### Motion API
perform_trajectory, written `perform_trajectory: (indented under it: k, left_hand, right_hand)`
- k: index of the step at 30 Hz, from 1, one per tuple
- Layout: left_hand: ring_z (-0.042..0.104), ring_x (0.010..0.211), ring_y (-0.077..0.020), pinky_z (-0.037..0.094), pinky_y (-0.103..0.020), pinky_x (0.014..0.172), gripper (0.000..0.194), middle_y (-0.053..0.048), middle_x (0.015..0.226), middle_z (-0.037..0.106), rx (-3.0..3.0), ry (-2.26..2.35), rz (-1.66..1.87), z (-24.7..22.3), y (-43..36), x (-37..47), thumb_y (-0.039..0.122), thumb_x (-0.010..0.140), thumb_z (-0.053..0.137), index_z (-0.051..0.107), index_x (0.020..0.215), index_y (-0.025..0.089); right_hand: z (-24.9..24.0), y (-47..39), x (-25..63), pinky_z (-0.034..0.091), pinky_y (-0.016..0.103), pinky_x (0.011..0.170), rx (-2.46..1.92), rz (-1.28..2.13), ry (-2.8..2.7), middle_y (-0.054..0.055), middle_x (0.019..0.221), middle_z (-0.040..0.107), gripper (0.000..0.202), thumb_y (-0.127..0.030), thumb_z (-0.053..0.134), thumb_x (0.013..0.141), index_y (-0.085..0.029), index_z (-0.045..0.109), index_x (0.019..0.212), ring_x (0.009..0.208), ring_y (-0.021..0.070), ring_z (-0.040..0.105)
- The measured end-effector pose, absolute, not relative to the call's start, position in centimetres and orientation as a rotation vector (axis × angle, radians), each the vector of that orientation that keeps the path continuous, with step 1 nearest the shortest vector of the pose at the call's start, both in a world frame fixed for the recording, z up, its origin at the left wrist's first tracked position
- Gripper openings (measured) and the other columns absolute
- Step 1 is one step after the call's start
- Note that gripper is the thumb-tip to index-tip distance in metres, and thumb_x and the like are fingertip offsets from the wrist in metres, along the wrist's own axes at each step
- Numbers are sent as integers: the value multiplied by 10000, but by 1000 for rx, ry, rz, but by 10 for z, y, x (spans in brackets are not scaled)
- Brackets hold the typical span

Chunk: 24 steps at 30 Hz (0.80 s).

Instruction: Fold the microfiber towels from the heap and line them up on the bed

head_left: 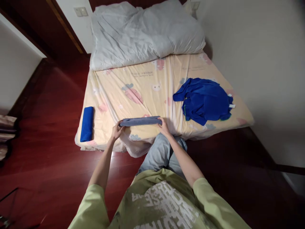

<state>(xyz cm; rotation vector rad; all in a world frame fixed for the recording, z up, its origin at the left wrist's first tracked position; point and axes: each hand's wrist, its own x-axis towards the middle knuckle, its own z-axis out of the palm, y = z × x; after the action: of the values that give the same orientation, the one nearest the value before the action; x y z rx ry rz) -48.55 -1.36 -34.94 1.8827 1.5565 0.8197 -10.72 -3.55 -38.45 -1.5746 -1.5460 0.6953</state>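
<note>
A folded grey-blue cloth (140, 121), long and narrow, is stretched between my two hands above the front part of the bed. My left hand (117, 130) grips its left end, and my right hand (163, 126) grips its right end. Its exact kind does not show. Left of it, a folded blue cloth (87, 124) lies as a neat narrow bundle near the bed's left corner. On the right side of the bed a crumpled blue towel-like or garment-like cloth (205, 100) is spread loosely, with a white tag at its right edge.
The bed (147, 86) has a yellow sheet printed with carrots and rabbits. A large pale plastic-covered bundle (145, 31) lies across its head end. A white wall (250, 57) runs along the right. Dark red floor (54, 152) surrounds the bed, with striped items (7, 133) at far left.
</note>
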Motion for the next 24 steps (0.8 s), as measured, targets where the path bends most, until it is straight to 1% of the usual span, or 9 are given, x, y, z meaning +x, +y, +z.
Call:
perform_trajectory:
  k: [2, 5, 9, 15, 17, 19, 21, 22, 24]
  left_hand:
    - [691, 1027, -257, 560, -372, 902, 516, -104, 1131, 719, 1814, 1647, 812, -346, -3, -484, 453, 884, 550, 576, 1321, 180]
    - [682, 812, -215, 549, -315, 750, 524, -70, 921, 709, 1754, 1711, 805, -349, 15, -481, 497, 896, 540, 571, 1301, 168]
    - [666, 748, -220, 511, -300, 691, 437, -62, 842, 685, 1732, 1792, 772, -361, 41, -476, 446, 912, 536, 580, 1247, 168]
    - [673, 856, -273, 521, -356, 759, 394, -103, 936, 686, 1813, 1866, 709, -374, 60, -467, 381, 958, 501, 568, 1287, 174]
    - [651, 970, -297, 519, -403, 853, 380, -141, 1032, 672, 1904, 1889, 742, -372, 56, -464, 346, 975, 471, 574, 1289, 159]
    - [591, 1124, -317, 479, -453, 970, 367, -176, 1188, 630, 2064, 1899, 773, -366, 49, -462, 312, 992, 442, 595, 1288, 158]
    - [529, 1224, -317, 431, -477, 1045, 356, -166, 1302, 588, 2259, 1789, 709, -359, 42, -461, 295, 1007, 424, 622, 1281, 186]
    - [515, 1242, -313, 419, -480, 1061, 352, -152, 1323, 584, 2340, 1694, 643, -356, 39, -462, 299, 1013, 422, 634, 1277, 202]
    - [511, 1250, -310, 412, -482, 1077, 355, -134, 1325, 595, 2438, 1518, 520, -352, 35, -463, 325, 1017, 437, 642, 1285, 214]
  right_hand:
    - [-392, -24, -106, 532, 413, 987, -1564, 756, -1410, 144, 1209, 688, 418, -332, 584, 865, -159, 577, 1245, 1111, 255, 663]
    - [-406, -8, -108, 568, 403, 895, -1600, 813, -1270, 140, 1085, 722, 430, -451, 601, 877, -150, 593, 1184, 987, 257, 701]
    - [-421, 6, -109, 567, 394, 874, -1711, 758, -1236, 135, 1032, 725, 427, -516, 597, 889, -153, 617, 1113, 950, 259, 697]
    - [-421, 11, -111, 551, 410, 894, -1819, 673, -1309, 156, 1070, 716, 442, -484, 623, 900, -138, 630, 1175, 978, 293, 682]
    - [-414, 9, -115, 532, 440, 946, -1869, 614, -1336, 171, 1143, 696, 464, -453, 608, 921, -131, 605, 1255, 1053, 311, 660]
    - [-403, 5, -119, 478, 481, 1038, -1888, 504, -1393, 187, 1276, 637, 502, -404, 573, 951, -132, 540, 1372, 1195, 329, 594]
    - [-391, 0, -122, 386, 521, 1129, -1866, 398, -1525, 174, 1430, 535, 513, -324, 535, 977, -175, 476, 1465, 1330, 335, 488]
    - [-386, -2, -122, 345, 533, 1156, -1837, 371, -1630, 152, 1481, 494, 502, -273, 513, 985, -210, 474, 1481, 1368, 332, 446]
    - [-377, -5, -121, 302, 534, 1173, -1754, 377, -1865, 101, 1517, 476, 491, -166, 463, 982, -270, 525, 1458, 1397, 313, 413]
